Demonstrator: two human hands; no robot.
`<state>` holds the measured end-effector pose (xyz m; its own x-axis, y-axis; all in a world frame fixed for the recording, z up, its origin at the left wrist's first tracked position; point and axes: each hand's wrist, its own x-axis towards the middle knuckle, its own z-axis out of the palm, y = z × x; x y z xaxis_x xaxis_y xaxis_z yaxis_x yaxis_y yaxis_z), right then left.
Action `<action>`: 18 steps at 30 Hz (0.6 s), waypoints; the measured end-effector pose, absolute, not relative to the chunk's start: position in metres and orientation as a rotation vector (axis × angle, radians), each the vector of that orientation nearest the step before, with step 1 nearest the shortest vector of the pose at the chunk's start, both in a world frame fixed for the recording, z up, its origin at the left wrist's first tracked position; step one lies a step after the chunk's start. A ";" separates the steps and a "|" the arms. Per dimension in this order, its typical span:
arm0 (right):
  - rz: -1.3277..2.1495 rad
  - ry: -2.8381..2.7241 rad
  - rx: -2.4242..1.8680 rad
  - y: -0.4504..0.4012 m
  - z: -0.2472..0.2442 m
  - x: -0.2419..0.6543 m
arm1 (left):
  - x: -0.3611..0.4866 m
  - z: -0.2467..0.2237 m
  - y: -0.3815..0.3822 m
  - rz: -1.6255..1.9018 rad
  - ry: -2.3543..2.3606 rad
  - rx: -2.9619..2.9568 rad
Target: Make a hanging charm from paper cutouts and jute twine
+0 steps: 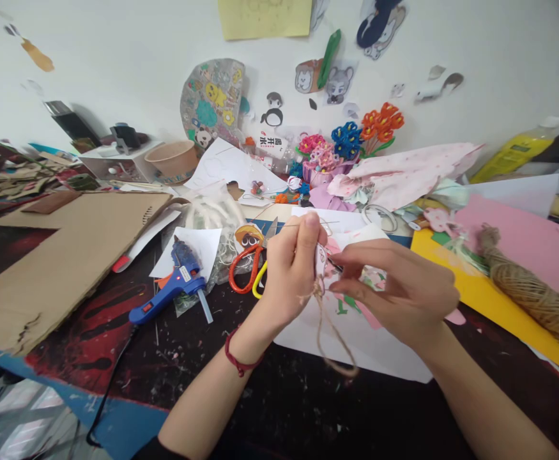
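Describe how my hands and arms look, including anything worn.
Your left hand and right hand are gloveless. A thin, dark red cord bracelet circles the left wrist, and a black sleeve shows farther up that arm. No band shows on the right wrist.

2 bare forearms (207, 397) angled inward, left hand (292, 268) curled, right hand (398, 284) pinching
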<state>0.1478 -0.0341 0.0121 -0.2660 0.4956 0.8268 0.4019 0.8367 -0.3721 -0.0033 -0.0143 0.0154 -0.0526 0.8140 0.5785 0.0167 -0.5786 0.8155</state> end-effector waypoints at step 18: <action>-0.101 -2.012 -0.566 -0.035 0.017 0.144 | 0.000 0.014 -0.015 1.532 0.945 1.723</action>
